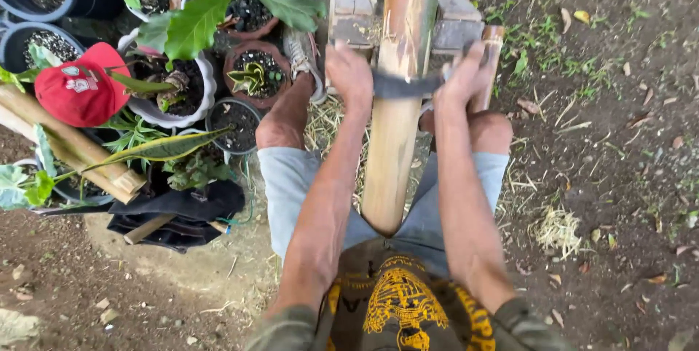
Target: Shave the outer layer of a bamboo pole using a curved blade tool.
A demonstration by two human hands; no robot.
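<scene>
Braced against the belly: bamboo pole (393,103), top cut off. Left hand (349,74) and right hand (462,74) clenched on a dark blade (404,86), its ends hidden in the fists.

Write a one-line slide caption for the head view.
Both hands, left hand and right hand, draw a dark blade across a bamboo pole beside potted plants.

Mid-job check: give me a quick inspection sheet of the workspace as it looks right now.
Surface: bare soil with dry leaves and sparse weeds.
Job's things: bamboo pole running away from the body between the knees; dark blade laid across it.
Clutter: shavings, red cap, second bamboo length, black bag.
Grippers: left hand and right hand each grip one blade end.
Cables: nothing seen.
Surroundings: potted plants, wooden frame.
</scene>
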